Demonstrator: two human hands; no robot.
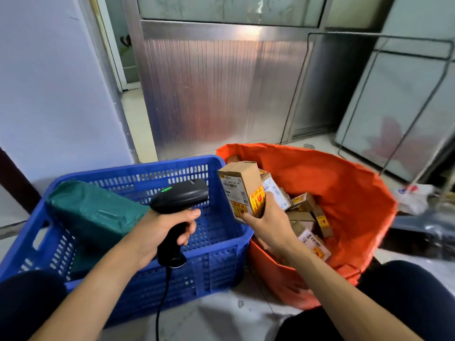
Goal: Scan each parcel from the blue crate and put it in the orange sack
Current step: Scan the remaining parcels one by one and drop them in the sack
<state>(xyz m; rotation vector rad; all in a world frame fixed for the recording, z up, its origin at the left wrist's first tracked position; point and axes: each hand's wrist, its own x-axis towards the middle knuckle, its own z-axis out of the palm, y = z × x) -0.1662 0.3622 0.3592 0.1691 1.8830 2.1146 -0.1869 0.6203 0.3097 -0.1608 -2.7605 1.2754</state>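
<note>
On the floor, a blue crate (216, 254) stands just beside an orange sack (344, 193) on its right. The left hand (162, 232) grips a black scanner (182, 200) by its handle over the crate. The right hand (266, 217) holds a small cardboard box (242, 190) upright by its lower end, above the sack's left rim, label towards the scanner. The box looks light and stiff, best held by its sides. Its red-and-yellow stickers may mean fragile contents. A soft green parcel (96, 212) lies at the crate's left end.
</note>
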